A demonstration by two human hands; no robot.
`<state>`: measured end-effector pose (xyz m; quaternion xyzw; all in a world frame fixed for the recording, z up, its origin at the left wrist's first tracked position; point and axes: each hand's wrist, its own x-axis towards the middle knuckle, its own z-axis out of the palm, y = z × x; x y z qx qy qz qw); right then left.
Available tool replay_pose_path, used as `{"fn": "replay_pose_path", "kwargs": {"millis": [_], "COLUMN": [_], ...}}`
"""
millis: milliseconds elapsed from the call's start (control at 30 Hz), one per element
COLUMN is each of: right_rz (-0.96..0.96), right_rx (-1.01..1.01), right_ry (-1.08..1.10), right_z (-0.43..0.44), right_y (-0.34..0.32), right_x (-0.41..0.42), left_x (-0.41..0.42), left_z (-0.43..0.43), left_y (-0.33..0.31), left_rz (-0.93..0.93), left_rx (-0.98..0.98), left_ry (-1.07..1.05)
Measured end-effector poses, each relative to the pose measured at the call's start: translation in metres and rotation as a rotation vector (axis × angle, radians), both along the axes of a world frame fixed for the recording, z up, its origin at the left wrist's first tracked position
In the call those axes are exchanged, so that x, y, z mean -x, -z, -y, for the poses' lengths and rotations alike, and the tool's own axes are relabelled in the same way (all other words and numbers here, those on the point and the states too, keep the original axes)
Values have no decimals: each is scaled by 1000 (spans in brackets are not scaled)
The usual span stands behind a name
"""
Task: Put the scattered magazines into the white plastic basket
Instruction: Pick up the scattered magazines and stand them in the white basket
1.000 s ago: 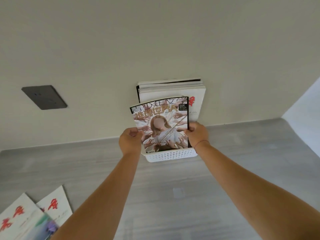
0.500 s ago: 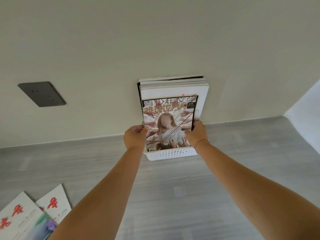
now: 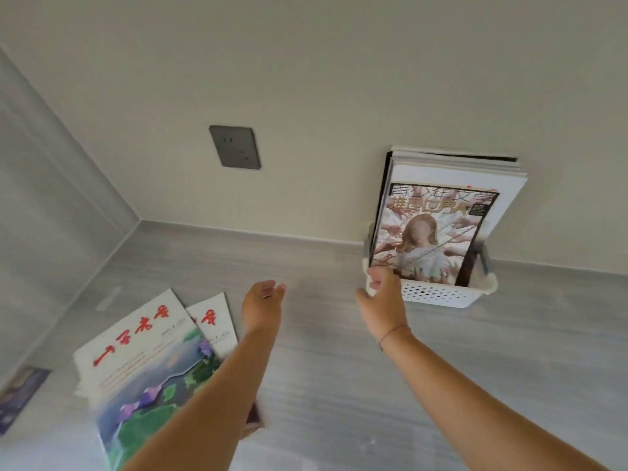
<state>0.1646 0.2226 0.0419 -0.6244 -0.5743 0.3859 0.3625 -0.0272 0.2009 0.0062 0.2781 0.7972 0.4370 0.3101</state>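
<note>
The white plastic basket point(image 3: 441, 295) stands against the wall at the right, holding several upright magazines. The front one, a cover with a long-haired figure point(image 3: 431, 232), stands in the basket. My right hand point(image 3: 382, 295) is just at the basket's left front corner, fingers loosely apart, holding nothing. My left hand point(image 3: 261, 304) hovers empty over the floor, fingers apart, to the right of the scattered magazines. A white magazine with red characters and a landscape picture point(image 3: 142, 365) lies at the lower left, overlapping a second white magazine point(image 3: 212, 321).
A dark magazine point(image 3: 18, 396) lies at the far left edge. Another dark item point(image 3: 253, 419) peeks out under my left forearm. A grey wall socket point(image 3: 235, 147) is on the wall. The grey wood-grain floor point(image 3: 339, 385) meets a side wall at the left.
Both hands have let go of the figure-cover magazine, which now stands in the basket. My left hand has moved left toward the scattered magazines. The view has swung left.
</note>
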Motion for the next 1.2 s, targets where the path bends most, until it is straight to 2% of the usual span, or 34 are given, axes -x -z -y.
{"fn": "replay_pose_path", "kwargs": {"millis": [233,367,467,600,700,800,833,967,1100,1200], "right_rz": [70,120,147,212,254,244,224,129,-6,-230], "right_rx": [259,330,357,313,306,402,430,493,477,471], "right_ry": [-436,-588,-637,-576,-531,-506,-507,-507,-438,-317], "right_z": [57,86,101,110,110,110,111,116,107,85], "right_y": [42,57,66,73,77,81,82,87,79,65], "right_x": [139,199,223,239,243,244,243,234,218,198], "left_x": [146,191,203,210,213,220,220,214,201,181], "left_z": [128,186,204,210,208,210,212,211,197,177], "left_y": [25,38,43,46,44,42,42,32,7,-11], "left_rz": [-110,-62,92,236,357,521,524,348,378,396], "left_rx": [245,399,350,258,224,149,131,54,-84,-149], "left_ry": [-326,-507,-561,-589,-581,-550,-518,-287,-102,38]}}
